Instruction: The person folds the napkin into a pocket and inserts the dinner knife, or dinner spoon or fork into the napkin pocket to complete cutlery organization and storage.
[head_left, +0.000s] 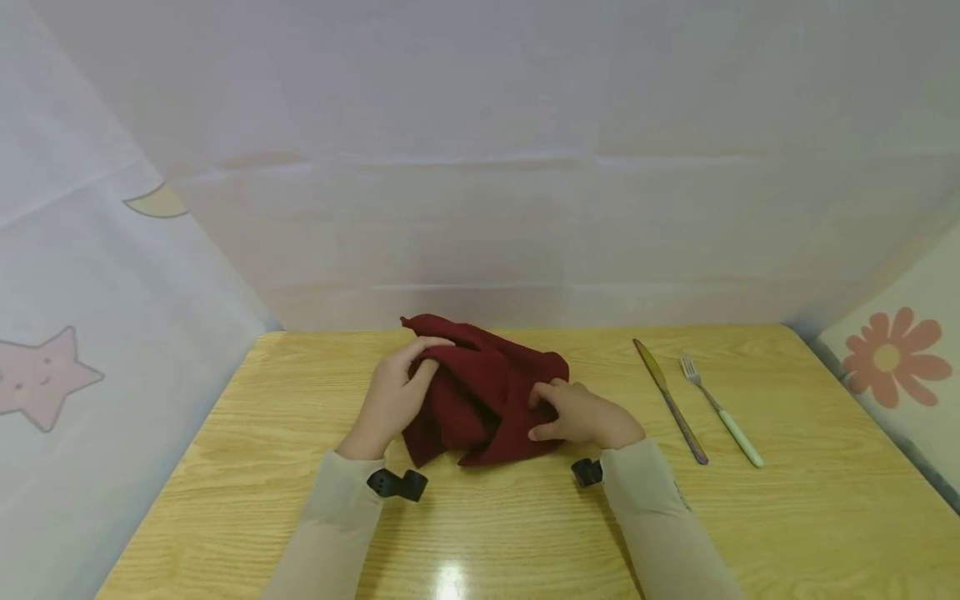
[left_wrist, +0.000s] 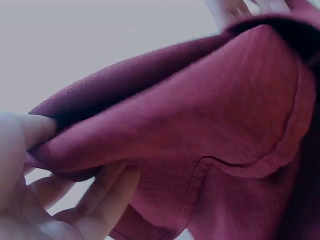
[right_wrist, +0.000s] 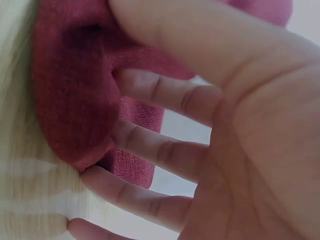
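Note:
A dark red cloth napkin lies crumpled in loose folds at the back middle of the table. My left hand grips its left part; in the left wrist view a fold of the napkin passes between the thumb and the fingers. At the right side, my right hand touches the cloth with thumb and fingers spread apart. The right wrist view has those fingertips against a rounded fold of the napkin, with the lowest finger on the wood.
To the right of the napkin a table knife and a fork with a pale green handle lie side by side on the wooden table. A white sheet hangs behind the table's far edge.

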